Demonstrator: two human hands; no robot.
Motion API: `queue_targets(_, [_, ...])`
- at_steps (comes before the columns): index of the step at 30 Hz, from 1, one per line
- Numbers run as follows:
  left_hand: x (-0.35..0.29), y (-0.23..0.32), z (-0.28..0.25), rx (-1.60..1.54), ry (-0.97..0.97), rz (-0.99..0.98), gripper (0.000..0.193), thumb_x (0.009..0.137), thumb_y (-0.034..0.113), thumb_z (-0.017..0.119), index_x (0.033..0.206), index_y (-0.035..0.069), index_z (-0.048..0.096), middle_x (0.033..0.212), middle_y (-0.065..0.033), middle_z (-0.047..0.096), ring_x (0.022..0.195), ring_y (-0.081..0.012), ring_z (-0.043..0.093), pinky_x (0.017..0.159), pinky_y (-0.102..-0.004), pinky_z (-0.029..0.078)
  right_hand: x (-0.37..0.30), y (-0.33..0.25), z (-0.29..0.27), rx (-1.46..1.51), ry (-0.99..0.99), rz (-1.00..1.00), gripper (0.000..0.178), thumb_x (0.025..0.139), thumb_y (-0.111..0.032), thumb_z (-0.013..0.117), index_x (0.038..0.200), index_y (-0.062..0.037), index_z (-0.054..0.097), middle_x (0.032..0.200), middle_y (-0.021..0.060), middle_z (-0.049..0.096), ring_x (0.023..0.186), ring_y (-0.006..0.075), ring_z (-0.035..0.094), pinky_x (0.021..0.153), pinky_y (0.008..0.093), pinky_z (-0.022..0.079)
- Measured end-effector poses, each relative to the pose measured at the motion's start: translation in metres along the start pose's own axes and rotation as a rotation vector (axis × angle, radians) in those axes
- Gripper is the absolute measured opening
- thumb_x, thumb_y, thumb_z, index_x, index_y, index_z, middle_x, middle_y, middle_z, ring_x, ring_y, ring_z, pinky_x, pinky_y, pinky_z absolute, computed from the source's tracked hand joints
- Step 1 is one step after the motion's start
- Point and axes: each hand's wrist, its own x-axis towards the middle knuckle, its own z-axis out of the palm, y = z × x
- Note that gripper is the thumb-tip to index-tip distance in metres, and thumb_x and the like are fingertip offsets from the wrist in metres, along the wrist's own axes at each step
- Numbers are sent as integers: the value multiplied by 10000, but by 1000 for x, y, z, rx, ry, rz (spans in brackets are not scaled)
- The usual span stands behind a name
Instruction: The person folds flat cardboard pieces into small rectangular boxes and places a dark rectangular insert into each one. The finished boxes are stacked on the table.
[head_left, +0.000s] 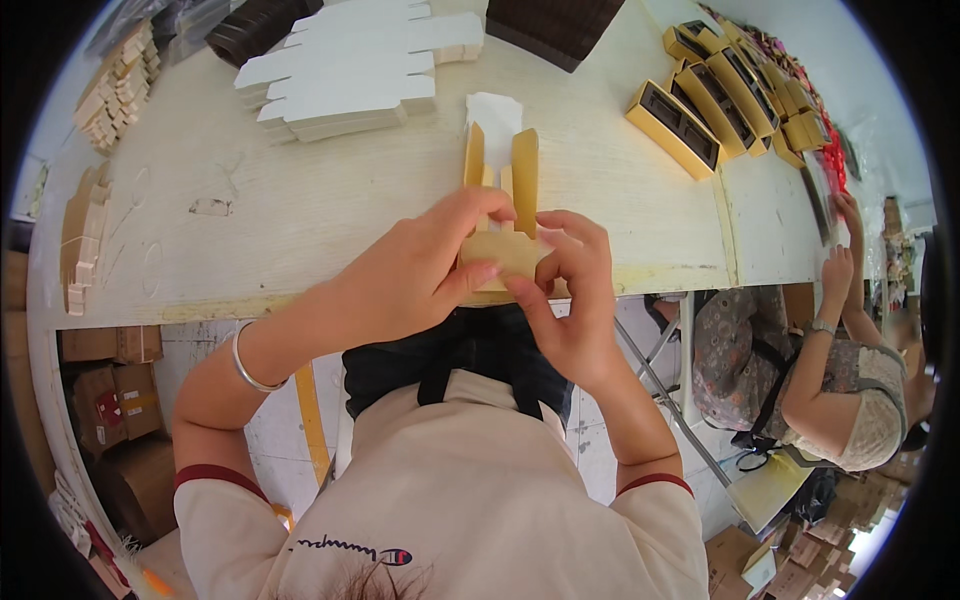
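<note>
A small gold cardboard box (507, 254), partly folded and white inside, sits at the table's near edge in front of me. Its two long gold side walls (525, 165) stand upright, and a white end flap (494, 108) lies out flat at the far end. My left hand (425, 255) grips the near end panel, thumb on the outside and fingers bent over the top. On the other corner of that panel, my right hand (580, 300) presses with its thumb, its fingers curled by the right wall. The fingers partly hide the box's inside.
Beyond the box lies a stack of flat white box blanks (345, 70), with dark tray stacks (555, 30) behind. Gold boxes with dark inserts (675, 130) pile up at the far right. Folded card pieces (85, 235) line the left edge. A co-worker's hands (838, 270) work at the right.
</note>
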Motion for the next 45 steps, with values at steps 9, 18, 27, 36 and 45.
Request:
queue_targets(9, [-12, 1, 2, 119, -51, 11, 89, 844, 44, 660, 893, 2, 598, 1009, -121, 529, 690, -238, 549, 608, -333, 455, 6, -2, -4, -621, -278, -305, 229, 734, -69, 706, 937, -18, 614, 891, 91, 544, 706, 250, 572, 581, 330, 433])
queue_targets(18, [1, 6, -30, 366, -339, 13, 99, 806, 93, 681, 829, 20, 619, 788, -81, 587, 765, -272, 566, 665, -358, 466, 19, 0, -20, -363, -465, -305, 118, 759, -65, 661, 857, -47, 597, 846, 75, 526, 659, 237, 574, 551, 352, 445])
queue_targets(27, [8, 23, -34, 649, -461, 75, 123, 768, 144, 709, 805, 58, 631, 893, -43, 629, 997, -261, 558, 869, -370, 461, 6, -29, 6, -468, -268, -346, 369, 691, -39, 696, 1052, -35, 623, 1064, 124, 585, 662, 230, 585, 568, 325, 470])
queue_targets(36, [21, 21, -41, 1188, -117, 503, 143, 738, 65, 683, 867, 89, 625, 1081, -63, 593, 1181, -273, 497, 994, -493, 386, 7, 6, -49, -569, -346, -307, 541, 694, -86, 757, 1196, 2, 575, 963, 133, 571, 892, 289, 557, 792, 379, 434])
queue_targets(45, [-11, -7, -33, 537, -312, 292, 302, 628, 157, 786, 881, 66, 649, 1223, -81, 538, 1156, -268, 503, 910, -387, 465, 29, -10, -50, -490, -637, -370, 593, 674, -135, 769, 1223, -38, 565, 856, 69, 552, 846, 246, 547, 820, 346, 418])
